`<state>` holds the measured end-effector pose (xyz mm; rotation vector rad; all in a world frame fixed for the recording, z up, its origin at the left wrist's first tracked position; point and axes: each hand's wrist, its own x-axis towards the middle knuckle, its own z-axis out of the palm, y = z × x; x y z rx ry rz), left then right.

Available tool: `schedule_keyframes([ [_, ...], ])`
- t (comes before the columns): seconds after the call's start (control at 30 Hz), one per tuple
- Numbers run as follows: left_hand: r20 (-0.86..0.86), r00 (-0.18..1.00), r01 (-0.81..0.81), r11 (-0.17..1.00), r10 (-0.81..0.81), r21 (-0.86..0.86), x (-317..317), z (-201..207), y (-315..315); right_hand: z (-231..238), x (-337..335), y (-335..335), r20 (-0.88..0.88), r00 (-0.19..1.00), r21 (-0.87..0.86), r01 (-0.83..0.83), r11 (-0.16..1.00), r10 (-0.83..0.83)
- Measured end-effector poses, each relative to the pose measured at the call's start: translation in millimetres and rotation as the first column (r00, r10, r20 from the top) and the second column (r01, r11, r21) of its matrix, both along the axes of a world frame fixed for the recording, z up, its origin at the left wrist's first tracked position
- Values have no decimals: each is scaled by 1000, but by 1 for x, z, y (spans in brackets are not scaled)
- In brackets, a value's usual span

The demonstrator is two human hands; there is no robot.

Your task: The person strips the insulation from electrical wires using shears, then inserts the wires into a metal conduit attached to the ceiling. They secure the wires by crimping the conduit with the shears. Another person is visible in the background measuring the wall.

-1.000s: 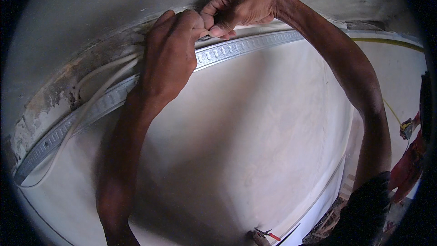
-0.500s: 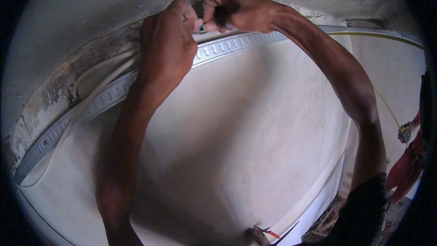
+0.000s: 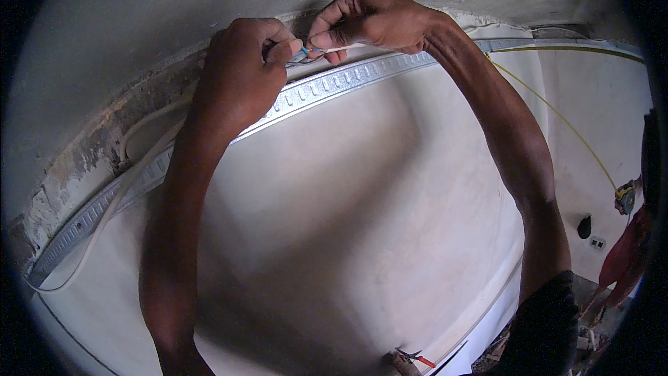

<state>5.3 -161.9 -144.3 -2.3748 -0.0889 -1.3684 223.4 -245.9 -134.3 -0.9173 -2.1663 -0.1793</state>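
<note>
High up against the wall, my left hand (image 3: pixel 243 63) pinches a thin blue wire (image 3: pixel 305 51) between thumb and forefinger. Just right of it, my right hand (image 3: pixel 379 21) has its fingertips closed on the electrical wires at the same spot. A touch of orange shows between the two hands, too small to make out. Whitish cable (image 3: pixel 348 47) runs under my right fingers. Both hands sit just above a slotted metal channel (image 3: pixel 327 83) that curves across the wall. A thicker white cable (image 3: pixel 97 233) loops over the channel at the left.
A yellow tape blade (image 3: pixel 557 113) stretches from the channel to a tape measure (image 3: pixel 625 198) held by another person in red at the right. Red-handled pliers (image 3: pixel 423 360) are at the bottom. A wall socket (image 3: pixel 597 242) and a dark hole (image 3: pixel 584 226) show at right.
My left hand has shifted slightly left and down, showing more of the wires. The tape blade now slants more fully into view, and the other person's tape measure appears slightly farther right.
</note>
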Motion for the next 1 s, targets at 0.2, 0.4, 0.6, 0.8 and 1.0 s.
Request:
schedule_keyframes([
  [0.2,110,993,27,994,-39,108,7,-9,4,2,-8,4,5,997,-20,73,997,-73],
  [0.4,230,971,-111,729,-65,676,7,-27,15,-2,-9,4,-105,994,-58,21,998,-27],
  [0.6,254,967,-160,725,-21,670,7,-32,12,-4,-16,9,-178,982,-13,57,998,-59],
  [0.8,264,959,-251,738,103,626,8,-30,6,-8,-18,6,-212,973,55,108,993,-94],
  [1.0,314,936,-335,669,157,663,11,-32,10,-9,-22,7,-233,967,81,126,989,-104],
])
